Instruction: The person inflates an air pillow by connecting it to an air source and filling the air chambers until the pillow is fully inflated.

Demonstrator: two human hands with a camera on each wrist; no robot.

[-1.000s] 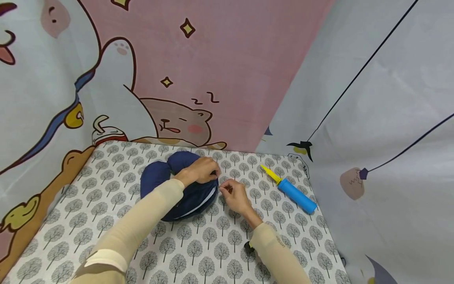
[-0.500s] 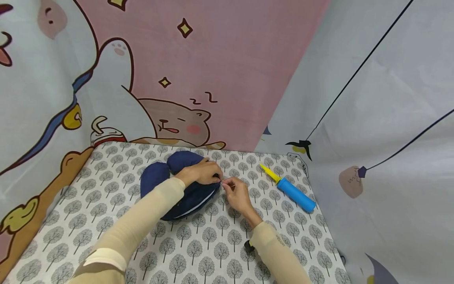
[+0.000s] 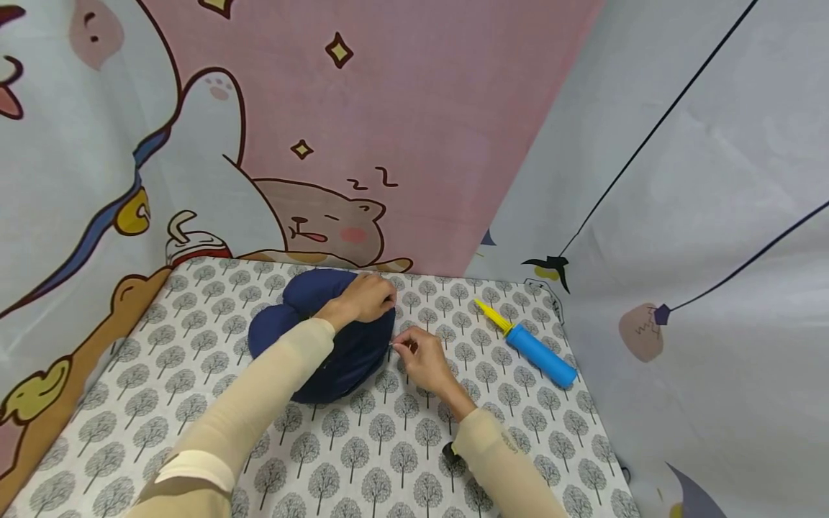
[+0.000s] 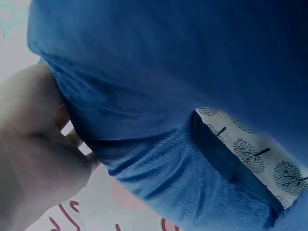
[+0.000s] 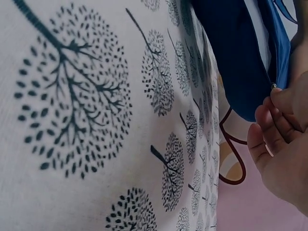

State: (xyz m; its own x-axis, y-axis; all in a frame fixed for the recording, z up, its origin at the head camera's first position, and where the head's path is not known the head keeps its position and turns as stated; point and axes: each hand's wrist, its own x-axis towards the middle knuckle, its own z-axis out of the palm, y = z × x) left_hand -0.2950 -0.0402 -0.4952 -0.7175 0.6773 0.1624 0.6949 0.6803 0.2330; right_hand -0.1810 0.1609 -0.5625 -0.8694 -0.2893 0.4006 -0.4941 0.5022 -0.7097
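A navy U-shaped neck pillow point(image 3: 352, 354) lies on the tree-print cloth at the middle left in the head view. My left hand point(image 3: 366, 296) grips its far right edge. In the left wrist view, the fingers of that hand are partly hidden behind the pillow fabric point(image 4: 139, 91). My right hand point(image 3: 424, 360) is at the pillow's right side. Its thumb and finger pinch a small zipper pull point(image 5: 274, 86), seen in the right wrist view. Beside the pull, the zipper's sides stand apart, with pale material point(image 5: 259, 33) showing between them.
A blue hand pump point(image 3: 540, 356) with a yellow nozzle point(image 3: 494, 315) lies to the right on the tree-print cloth point(image 3: 382, 439). A small black object point(image 3: 452, 455) sits partly under my right forearm. Cartoon-printed fabric walls point(image 3: 421, 129) rise behind and at both sides.
The pillow has shifted slightly left and tilted, so the pale zipper gap is no longer visible from the head. My right hand went slightly right, then back left and lower. Both hands keep hold.
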